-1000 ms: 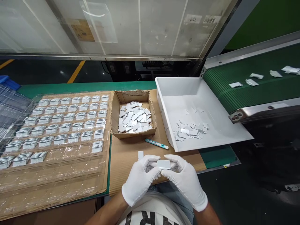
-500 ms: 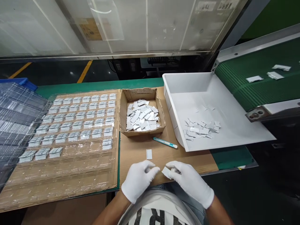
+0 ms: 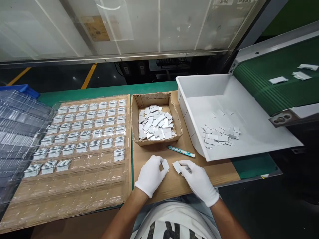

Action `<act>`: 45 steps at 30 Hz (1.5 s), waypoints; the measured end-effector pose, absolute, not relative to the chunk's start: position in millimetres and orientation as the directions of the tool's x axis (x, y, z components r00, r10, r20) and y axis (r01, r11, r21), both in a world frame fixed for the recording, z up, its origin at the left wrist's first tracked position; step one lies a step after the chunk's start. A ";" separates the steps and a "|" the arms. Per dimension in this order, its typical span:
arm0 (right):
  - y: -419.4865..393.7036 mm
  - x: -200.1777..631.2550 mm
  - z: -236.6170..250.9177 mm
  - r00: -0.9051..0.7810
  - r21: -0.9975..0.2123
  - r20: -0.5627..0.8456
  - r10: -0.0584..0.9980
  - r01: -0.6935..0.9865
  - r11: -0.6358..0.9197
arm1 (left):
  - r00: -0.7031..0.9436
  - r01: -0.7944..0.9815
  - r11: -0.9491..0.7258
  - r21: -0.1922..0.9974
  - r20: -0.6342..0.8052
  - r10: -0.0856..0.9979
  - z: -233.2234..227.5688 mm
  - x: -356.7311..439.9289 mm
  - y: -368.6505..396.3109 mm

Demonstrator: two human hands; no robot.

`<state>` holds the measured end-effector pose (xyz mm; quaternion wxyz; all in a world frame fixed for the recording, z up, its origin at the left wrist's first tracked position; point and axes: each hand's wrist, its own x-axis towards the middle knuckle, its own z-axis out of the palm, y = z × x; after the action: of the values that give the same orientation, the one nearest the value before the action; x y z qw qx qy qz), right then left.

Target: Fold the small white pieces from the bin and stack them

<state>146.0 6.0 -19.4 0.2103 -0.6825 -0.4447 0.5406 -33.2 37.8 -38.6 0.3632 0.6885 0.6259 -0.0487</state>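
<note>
Both of my hands wear white gloves and hover over the brown cardboard sheet (image 3: 159, 156) at the near edge. My left hand (image 3: 150, 176) pinches a small white rectangular piece (image 3: 165, 164) at its fingertips. My right hand (image 3: 197, 178) pinches another small white piece (image 3: 176, 166); the two pieces are a little apart. Just beyond the hands lies a teal utility knife (image 3: 181, 151). Behind it, an open cardboard box (image 3: 135, 109) holds a heap of the same white pieces (image 3: 156, 126).
A clear blister tray (image 3: 82, 172) on the left has rows of grey-white parts in its far pockets. A white bin (image 3: 184, 99) on the right holds several pieces. A green conveyor (image 3: 269, 96) carries more. Stacked clear trays (image 3: 15, 126) stand far left.
The hands have separated, each now with its own piece, and moved forward over the cardboard. The loose piece that lay on the cardboard is now at my left fingertips.
</note>
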 end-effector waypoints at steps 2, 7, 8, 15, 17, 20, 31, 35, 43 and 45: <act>4.8 145.3 -22.3 0.054 -0.763 -0.550 0.834 0.373 -0.528 | 0.214 0.891 0.053 0.450 -0.521 0.826 -40.5 -33.6 35.0; 4.7 145.4 -29.6 0.087 -0.775 -0.534 0.841 0.348 -0.528 | 0.127 0.876 0.126 0.465 -0.475 0.871 -39.2 -32.0 26.0; 5.4 145.9 -30.9 0.087 -0.779 -0.535 0.840 0.334 -0.531 | 0.111 0.878 0.138 0.458 -0.476 0.873 -38.0 -31.0 25.9; 10.2 150.3 -37.4 0.085 -0.768 -0.565 0.821 0.309 -0.561 | 0.061 0.920 0.193 0.341 -0.610 0.790 -30.6 -22.7 39.4; 9.9 151.4 -38.8 0.091 -0.775 -0.545 0.833 0.324 -0.542 | 0.067 0.910 0.201 0.362 -0.607 0.792 -31.6 -21.6 40.7; 7.3 154.0 -42.7 0.112 -0.796 -0.513 0.851 0.309 -0.521 | 0.133 0.844 0.205 0.496 -0.563 0.816 -34.5 -20.5 38.7; -18.8 157.3 -12.4 0.334 -0.900 -0.417 0.845 -0.024 -0.435 | 0.024 -0.267 0.724 0.636 -0.747 0.664 -6.8 -0.1 18.5; -20.5 157.1 -3.4 0.334 -0.926 -0.299 0.894 0.126 -0.357 | 0.001 -0.280 0.740 0.612 -0.770 0.637 3.4 0.6 10.4; -19.2 147.1 -2.8 0.310 -0.928 -0.282 0.908 0.152 -0.340 | 0.027 -0.301 0.753 0.585 -0.784 0.620 12.1 -5.7 5.1; -18.6 146.0 -2.3 0.301 -0.926 -0.306 0.903 0.126 -0.356 | 0.019 -0.295 0.755 0.585 -0.787 0.617 12.0 -5.6 6.9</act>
<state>146.0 -18.6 -2.3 0.4254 -0.6850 -0.3756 0.4567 -5.6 6.9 12.0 0.7019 0.1300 0.6205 0.3247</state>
